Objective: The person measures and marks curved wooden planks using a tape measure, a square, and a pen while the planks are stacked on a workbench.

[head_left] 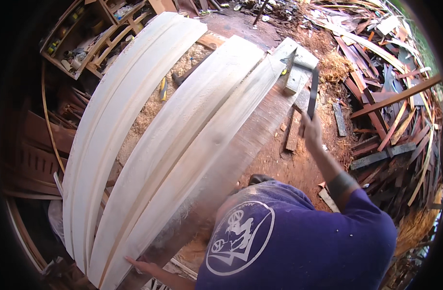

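- The left hand (pixel 143 266) lies flat, fingers spread, on the near end of a long pale plank (pixel 192 159) that runs away across the workbench (pixel 274 116).
- The plank looks stiff, fairly heavy and dusty; steadying it calls for flat pressure on top or a hold on its edges.
- The right hand (pixel 311 129) is closed round a dark flat tool (pixel 312 93), probably a file.
- Scrap strips (pixel 395 121) litter the ground beyond.
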{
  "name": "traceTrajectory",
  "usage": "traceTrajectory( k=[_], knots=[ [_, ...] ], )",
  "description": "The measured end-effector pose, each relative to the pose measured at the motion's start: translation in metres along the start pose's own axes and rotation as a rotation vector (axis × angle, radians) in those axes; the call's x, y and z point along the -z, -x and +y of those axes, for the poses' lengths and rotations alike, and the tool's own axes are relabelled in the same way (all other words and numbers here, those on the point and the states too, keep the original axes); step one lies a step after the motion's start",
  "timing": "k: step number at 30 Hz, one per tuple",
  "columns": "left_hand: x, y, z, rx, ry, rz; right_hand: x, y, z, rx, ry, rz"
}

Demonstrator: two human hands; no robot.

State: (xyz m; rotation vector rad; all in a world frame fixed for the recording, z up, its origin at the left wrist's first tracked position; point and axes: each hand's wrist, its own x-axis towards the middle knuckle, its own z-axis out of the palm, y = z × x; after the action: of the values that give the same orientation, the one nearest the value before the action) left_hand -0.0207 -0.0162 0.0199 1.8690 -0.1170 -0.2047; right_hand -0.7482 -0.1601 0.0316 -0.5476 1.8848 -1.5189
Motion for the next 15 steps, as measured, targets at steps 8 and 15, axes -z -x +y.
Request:
traceTrajectory(
  k=[8, 15],
  knots=[
    [0.007, -0.016, -0.025, -0.107, -0.004, -0.079, -0.061, 0.073, 0.12, -0.479, -0.127, -0.214],
    [0.008, -0.031, -0.027, 0.028, -0.121, -0.092, -0.082, 0.046, 0.144, -0.43, 0.029, -0.584]
  ],
)
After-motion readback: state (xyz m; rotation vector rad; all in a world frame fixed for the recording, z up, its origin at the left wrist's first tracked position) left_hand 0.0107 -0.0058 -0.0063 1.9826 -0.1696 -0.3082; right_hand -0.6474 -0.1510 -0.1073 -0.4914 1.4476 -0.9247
